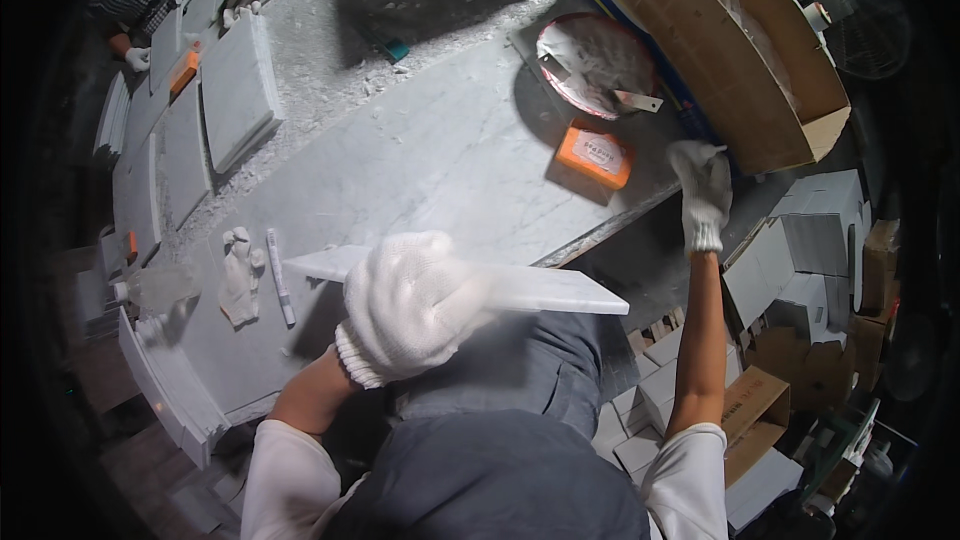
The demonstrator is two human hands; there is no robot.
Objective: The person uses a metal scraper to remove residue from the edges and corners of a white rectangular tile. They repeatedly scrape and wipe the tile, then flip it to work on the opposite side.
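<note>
My left hand (415,295), in a white knit glove, is closed around a thin white marble tile (565,290). The tile is held nearly level above my lap, by the near edge of the stone-topped table (400,180). My arm on the other side stretches forward, and my gloved right hand (702,190) is at the near end of a long cardboard box (720,50), beside its blue edge. That hand is slightly blurred and its fingers are not clear, so I cannot tell whether it grips anything. Left of it on the table sits an orange hand pad (597,155).
A red-rimmed bowl of white paste (597,62) holds a scraper. Left are a spare glove (240,275), a marker-like tube (280,277), a clear bottle (165,285) and stacked tiles (240,90). A co-worker's gloved hand (138,58) is far left. White boxes (810,230) stand right.
</note>
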